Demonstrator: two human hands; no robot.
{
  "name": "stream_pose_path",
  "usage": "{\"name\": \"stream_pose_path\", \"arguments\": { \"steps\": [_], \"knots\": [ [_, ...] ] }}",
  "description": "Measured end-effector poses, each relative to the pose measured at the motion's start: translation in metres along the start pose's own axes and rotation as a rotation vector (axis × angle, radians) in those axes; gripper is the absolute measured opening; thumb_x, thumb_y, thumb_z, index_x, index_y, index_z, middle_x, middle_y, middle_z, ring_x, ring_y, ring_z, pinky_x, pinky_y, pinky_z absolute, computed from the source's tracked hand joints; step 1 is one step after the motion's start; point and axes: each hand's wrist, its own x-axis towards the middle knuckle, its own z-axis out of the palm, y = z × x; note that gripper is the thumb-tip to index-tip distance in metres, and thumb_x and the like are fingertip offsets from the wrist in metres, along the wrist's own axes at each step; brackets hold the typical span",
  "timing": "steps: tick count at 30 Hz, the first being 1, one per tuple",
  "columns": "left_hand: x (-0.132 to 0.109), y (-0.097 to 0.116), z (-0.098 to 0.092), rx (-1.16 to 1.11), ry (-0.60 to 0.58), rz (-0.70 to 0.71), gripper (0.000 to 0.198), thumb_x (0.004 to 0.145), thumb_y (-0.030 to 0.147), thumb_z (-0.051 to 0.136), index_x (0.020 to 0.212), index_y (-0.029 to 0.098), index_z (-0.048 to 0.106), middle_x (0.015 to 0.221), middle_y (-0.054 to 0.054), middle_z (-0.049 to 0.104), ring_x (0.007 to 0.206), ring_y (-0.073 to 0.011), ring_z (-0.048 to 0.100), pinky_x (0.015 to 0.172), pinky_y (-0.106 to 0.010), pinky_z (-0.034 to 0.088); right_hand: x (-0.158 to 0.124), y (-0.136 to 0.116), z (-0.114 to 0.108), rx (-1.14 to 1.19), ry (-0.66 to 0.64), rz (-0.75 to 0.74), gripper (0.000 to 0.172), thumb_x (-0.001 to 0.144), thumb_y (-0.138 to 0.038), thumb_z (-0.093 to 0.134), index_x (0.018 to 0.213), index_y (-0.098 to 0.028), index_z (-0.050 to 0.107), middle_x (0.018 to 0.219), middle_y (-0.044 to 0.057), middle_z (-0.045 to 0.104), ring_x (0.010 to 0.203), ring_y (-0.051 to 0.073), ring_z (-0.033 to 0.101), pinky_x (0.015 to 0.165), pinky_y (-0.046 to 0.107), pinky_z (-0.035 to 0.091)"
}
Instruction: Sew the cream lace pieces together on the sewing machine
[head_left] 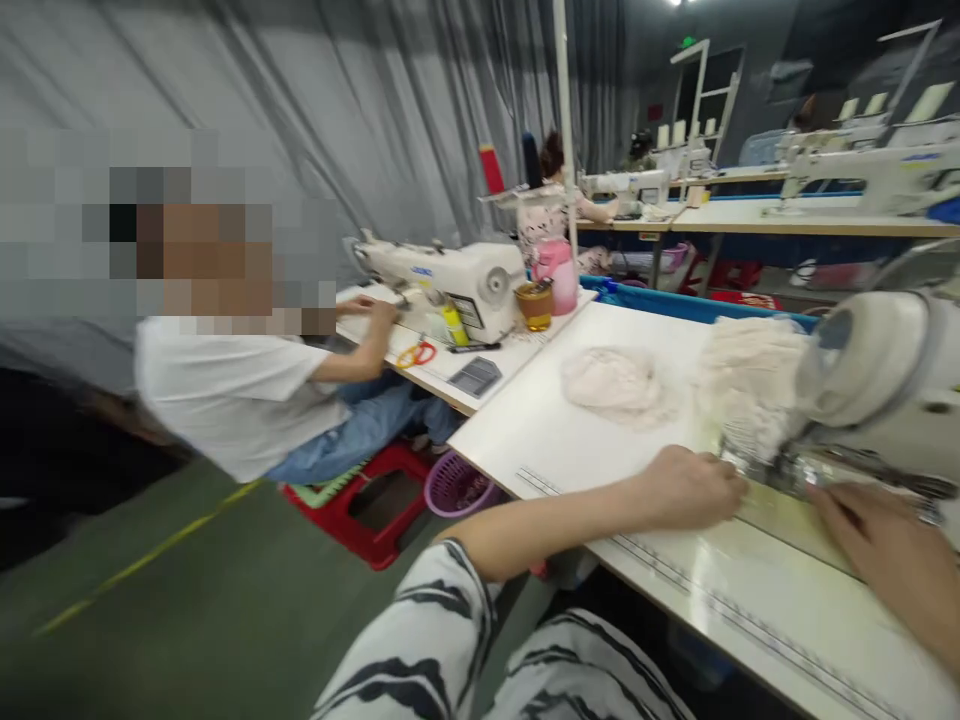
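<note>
A white sewing machine point(892, 370) stands at the right, its head cut off by the frame edge. A bunched, gathered cream fabric point(750, 380) lies at its needle area. My left hand point(694, 488) is closed at the fabric's lower edge, left of the presser foot; what its fingers pinch is hidden. My right hand point(885, 525) rests low on the machine bed, right of the needle area, blurred, with its fingers stretched toward the presser foot. Metal scissors point(930, 487) seem to lie just behind it. A loose heap of cream fabric point(615, 382) lies farther left on the table.
A co-worker in a white shirt point(232, 390) sits left at another sewing machine point(450, 280). Orange-handled scissors point(416, 354), a glass cup of tea point(535, 305) and a pink jug point(556, 272) are on that table. A purple basket point(459, 485) and red stool point(375, 520) stand below.
</note>
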Motion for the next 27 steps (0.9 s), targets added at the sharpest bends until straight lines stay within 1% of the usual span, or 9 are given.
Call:
{"name": "stream_pose_path", "arguments": {
  "steps": [3, 5, 7, 10, 14, 19, 22, 25, 27],
  "knots": [
    [0.001, -0.013, 0.002, -0.078, 0.057, -0.034, 0.021, 0.089, 0.028, 0.049, 0.074, 0.016, 0.059, 0.078, -0.003, 0.062, 0.074, -0.0151, 0.059, 0.051, -0.023, 0.039, 0.004, -0.008, -0.01, -0.017, -0.07, 0.048, 0.042, 0.093, -0.049, 0.03, 0.078, -0.023, 0.06, 0.087, 0.006, 0.068, 0.086, 0.027, 0.062, 0.073, 0.039, 0.045],
    [0.0, -0.028, 0.0, -0.101, 0.093, -0.101, 0.023, 0.091, 0.027, 0.047, 0.076, 0.016, 0.059, 0.081, -0.004, 0.062, 0.076, -0.0155, 0.059, 0.06, -0.024, 0.043, 0.007, -0.014, -0.012, -0.017, -0.102, 0.045, 0.042, 0.094, -0.047, 0.031, 0.074, -0.022, 0.059, 0.083, 0.005, 0.066, 0.082, 0.024, 0.061, 0.068, 0.035, 0.044],
    [0.001, -0.049, -0.004, -0.103, 0.134, -0.214, 0.02, 0.093, 0.026, 0.044, 0.085, 0.016, 0.06, 0.092, -0.005, 0.062, 0.086, -0.0168, 0.058, 0.071, -0.027, 0.045, 0.008, -0.017, -0.013, -0.019, -0.101, 0.055, 0.043, 0.095, -0.047, 0.031, 0.072, -0.021, 0.058, 0.08, 0.004, 0.065, 0.078, 0.022, 0.061, 0.066, 0.033, 0.043],
    [0.002, -0.084, -0.011, -0.078, 0.209, -0.463, 0.018, 0.093, 0.02, 0.04, 0.099, 0.017, 0.057, 0.105, -0.009, 0.059, 0.101, -0.021, 0.053, 0.082, -0.032, 0.044, 0.008, -0.018, -0.012, -0.028, -0.083, 0.069, 0.043, 0.095, -0.048, 0.031, 0.074, -0.021, 0.058, 0.08, 0.004, 0.065, 0.077, 0.021, 0.061, 0.066, 0.032, 0.043],
    [-0.004, -0.119, -0.011, -0.112, 0.235, -0.708, 0.017, 0.086, 0.016, 0.051, 0.103, 0.016, 0.055, 0.108, -0.01, 0.057, 0.105, -0.0258, 0.051, 0.082, -0.036, 0.044, 0.008, -0.017, -0.009, -0.049, -0.074, 0.061, 0.043, 0.096, -0.047, 0.031, 0.073, -0.022, 0.058, 0.077, 0.003, 0.065, 0.078, 0.022, 0.061, 0.065, 0.032, 0.043],
    [-0.017, -0.13, -0.001, -0.307, 0.256, -0.81, 0.008, 0.088, 0.02, 0.052, 0.09, 0.018, 0.06, 0.103, -0.007, 0.059, 0.101, -0.0222, 0.055, 0.086, -0.036, 0.043, 0.009, -0.016, -0.008, -0.068, -0.059, 0.044, 0.044, 0.095, -0.048, 0.032, 0.083, -0.021, 0.064, 0.081, 0.005, 0.067, 0.075, 0.023, 0.063, 0.064, 0.034, 0.044],
    [-0.018, -0.14, 0.002, -0.472, 0.328, -0.893, 0.018, 0.091, 0.03, 0.054, 0.1, 0.016, 0.06, 0.107, -0.007, 0.059, 0.099, -0.0199, 0.056, 0.088, -0.04, 0.046, 0.009, -0.017, -0.01, -0.066, -0.073, 0.041, 0.044, 0.095, -0.047, 0.032, 0.082, -0.021, 0.065, 0.082, 0.005, 0.068, 0.072, 0.022, 0.063, 0.063, 0.034, 0.045],
    [-0.018, -0.162, -0.005, -0.669, 0.435, -0.986, 0.032, 0.091, 0.038, 0.054, 0.113, 0.014, 0.055, 0.111, -0.008, 0.058, 0.097, -0.0195, 0.058, 0.084, -0.041, 0.05, 0.01, -0.018, -0.012, -0.059, -0.077, 0.04, 0.046, 0.096, -0.047, 0.03, 0.078, -0.021, 0.064, 0.081, 0.005, 0.068, 0.072, 0.023, 0.063, 0.064, 0.035, 0.045],
    [-0.024, -0.177, -0.018, -0.816, 0.484, -0.995, 0.031, 0.093, 0.037, 0.05, 0.111, 0.013, 0.056, 0.107, -0.009, 0.06, 0.094, -0.0195, 0.06, 0.082, -0.04, 0.051, 0.01, -0.018, -0.012, -0.063, -0.072, 0.033, 0.047, 0.096, -0.046, 0.029, 0.08, -0.02, 0.065, 0.081, 0.006, 0.068, 0.073, 0.023, 0.063, 0.065, 0.035, 0.045]
  ]
}}
